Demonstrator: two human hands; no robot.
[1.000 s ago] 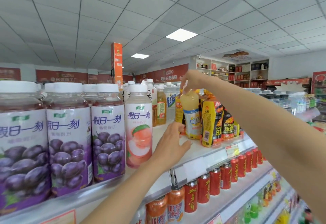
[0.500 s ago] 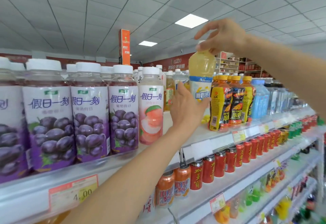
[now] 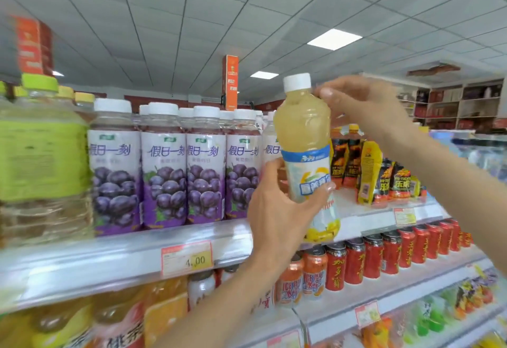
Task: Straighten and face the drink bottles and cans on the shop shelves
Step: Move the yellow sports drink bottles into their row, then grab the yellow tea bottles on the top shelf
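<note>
The pale yellow juice bottle (image 3: 303, 133), white cap up and slightly tilted, is held in the air before the front edge of the top shelf (image 3: 109, 260). The left hand (image 3: 277, 210) grips its labelled lower half, fingers (image 3: 321, 191) curled round it. The right hand (image 3: 362, 103) pinches the bottle's shoulder just below the cap, fingertips narrow on it. Toward the shelf's left end, grape drink bottles (image 3: 162, 166) stand in a row at the front edge, labels forward. Toward the right end stand yellow-and-black energy drinks (image 3: 378, 175). Red cans (image 3: 384, 254) line the shelf below.
</note>
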